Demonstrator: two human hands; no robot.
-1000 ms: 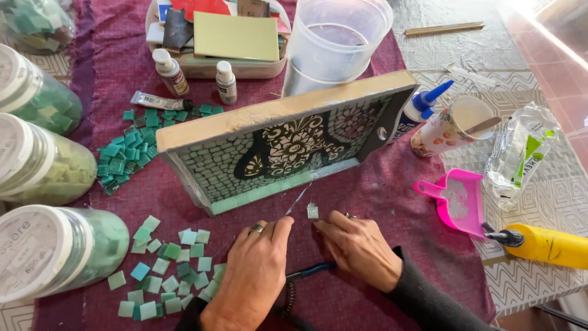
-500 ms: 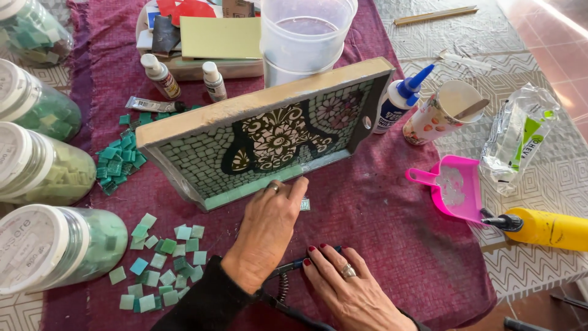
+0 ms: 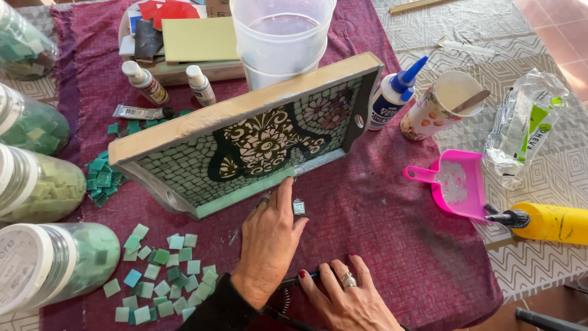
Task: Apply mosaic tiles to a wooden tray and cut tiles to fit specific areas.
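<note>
Mosaic tray [image 3: 245, 141] leans tilted on the counter, facing the person, while the left hand [image 3: 269, 242] lies flat beside a loose tile [image 3: 299, 207] and the right hand [image 3: 346, 300] rests spread on a dark tool [image 3: 293, 283].

Tray [image 3: 202, 165] behind left hand [image 3: 266, 245]; loose tile [image 3: 299, 207] apparently beside.
</note>
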